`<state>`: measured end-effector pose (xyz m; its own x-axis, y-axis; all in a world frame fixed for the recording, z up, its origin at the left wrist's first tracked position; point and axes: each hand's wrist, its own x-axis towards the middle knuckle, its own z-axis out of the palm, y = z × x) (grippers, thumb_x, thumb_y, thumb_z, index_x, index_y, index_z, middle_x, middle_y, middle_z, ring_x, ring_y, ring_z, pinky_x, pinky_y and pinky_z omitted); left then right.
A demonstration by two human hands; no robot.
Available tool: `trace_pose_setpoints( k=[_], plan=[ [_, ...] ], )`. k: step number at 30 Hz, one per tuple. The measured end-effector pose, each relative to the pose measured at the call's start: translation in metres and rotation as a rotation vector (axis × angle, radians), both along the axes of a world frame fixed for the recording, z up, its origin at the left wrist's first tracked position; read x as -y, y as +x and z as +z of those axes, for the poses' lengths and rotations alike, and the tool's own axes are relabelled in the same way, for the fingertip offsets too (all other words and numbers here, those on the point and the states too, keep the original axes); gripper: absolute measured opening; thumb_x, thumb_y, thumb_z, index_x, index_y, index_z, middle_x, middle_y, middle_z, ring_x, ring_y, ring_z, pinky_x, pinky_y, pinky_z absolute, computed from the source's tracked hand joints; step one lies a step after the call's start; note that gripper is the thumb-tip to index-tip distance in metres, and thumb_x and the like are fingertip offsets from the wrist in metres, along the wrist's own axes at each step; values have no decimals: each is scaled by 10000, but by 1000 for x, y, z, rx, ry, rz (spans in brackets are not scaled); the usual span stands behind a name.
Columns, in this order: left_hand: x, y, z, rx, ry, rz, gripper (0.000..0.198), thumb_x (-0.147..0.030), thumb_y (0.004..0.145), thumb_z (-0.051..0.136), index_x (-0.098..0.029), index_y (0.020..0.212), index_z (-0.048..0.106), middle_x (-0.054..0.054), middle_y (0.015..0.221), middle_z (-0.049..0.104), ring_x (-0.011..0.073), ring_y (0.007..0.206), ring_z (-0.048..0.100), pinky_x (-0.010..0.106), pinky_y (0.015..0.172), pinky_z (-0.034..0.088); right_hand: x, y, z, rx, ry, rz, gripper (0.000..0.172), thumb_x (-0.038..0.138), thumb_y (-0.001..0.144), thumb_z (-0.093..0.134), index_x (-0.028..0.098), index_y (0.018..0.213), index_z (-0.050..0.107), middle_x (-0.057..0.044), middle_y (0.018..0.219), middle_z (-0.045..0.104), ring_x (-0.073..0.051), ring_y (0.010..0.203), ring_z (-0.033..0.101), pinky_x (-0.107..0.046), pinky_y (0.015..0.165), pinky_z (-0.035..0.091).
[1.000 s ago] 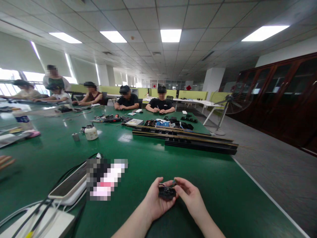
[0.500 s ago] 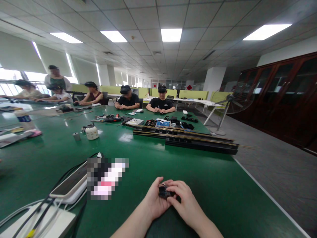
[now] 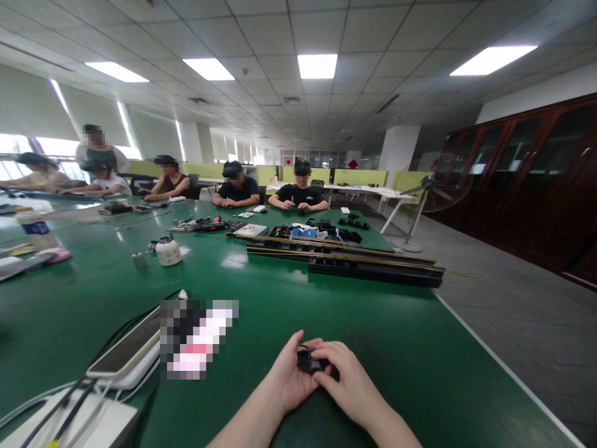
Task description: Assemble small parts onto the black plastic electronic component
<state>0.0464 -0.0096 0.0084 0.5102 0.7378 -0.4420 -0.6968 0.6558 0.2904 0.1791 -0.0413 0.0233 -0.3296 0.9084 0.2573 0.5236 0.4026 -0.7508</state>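
A small black part sits between my two hands low in the middle of the view, just above the green table. My left hand wraps round it from the left, thumb on top. My right hand is closed over its right side, fingers pressed onto it. Most of the part is hidden by my fingers.
A phone on a white box with cables lies to the left, beside a blurred patch. Long black rails cross the table further back. A white jar stands at the left. Several people sit at the far end. A fan stands on the right.
My right hand has come down from a pinch above the part and closed over its right side. The view has drifted slightly.
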Motion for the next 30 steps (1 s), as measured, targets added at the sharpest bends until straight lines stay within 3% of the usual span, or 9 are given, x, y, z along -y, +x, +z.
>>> trace_pose_setpoints(
  k=[4, 7, 13, 23, 30],
  plan=[
    [-1, -1, 0, 15, 28, -45, 403, -425, 879, 349, -81, 834, 553, 134, 766, 625, 226, 716, 636, 296, 581, 502, -2, 1, -2, -231, -128, 21, 434, 103, 636, 587, 252, 1042, 560, -32, 1096, 606, -213, 1051, 531, -385, 940, 379],
    [-1, 0, 1, 51, 37, -47, 431, -436, 880, 340, -55, 906, 540, 168, 807, 623, 246, 766, 636, 288, 579, 506, -6, 5, -5, -328, -209, 59, 425, 138, 656, 618, 239, 1060, 533, -36, 1090, 608, -207, 1029, 550, -380, 941, 385],
    [-1, -2, 3, 36, 2, 17, 434, -440, 885, 325, -50, 950, 503, 171, 790, 612, 227, 720, 637, 288, 593, 522, -15, 14, -14, -429, -285, 102, 433, 268, 692, 655, 210, 1092, 501, -77, 1111, 602, -220, 1008, 570, -413, 923, 410],
    [2, -2, 7, -21, -7, 43, 404, -444, 883, 344, -74, 906, 506, 164, 811, 614, 219, 712, 639, 297, 600, 527, -16, 14, -14, -450, -301, 83, 312, 303, 736, 614, 189, 1020, 555, -73, 1020, 644, -214, 938, 599, -400, 882, 433],
    [2, -2, 3, -30, 4, 61, 396, -441, 881, 362, -75, 893, 511, 151, 808, 610, 210, 712, 636, 300, 622, 526, -18, 13, -19, -446, -288, 67, 278, 256, 745, 593, 190, 1013, 563, -68, 1014, 648, -205, 932, 599, -389, 882, 427]
  ],
)
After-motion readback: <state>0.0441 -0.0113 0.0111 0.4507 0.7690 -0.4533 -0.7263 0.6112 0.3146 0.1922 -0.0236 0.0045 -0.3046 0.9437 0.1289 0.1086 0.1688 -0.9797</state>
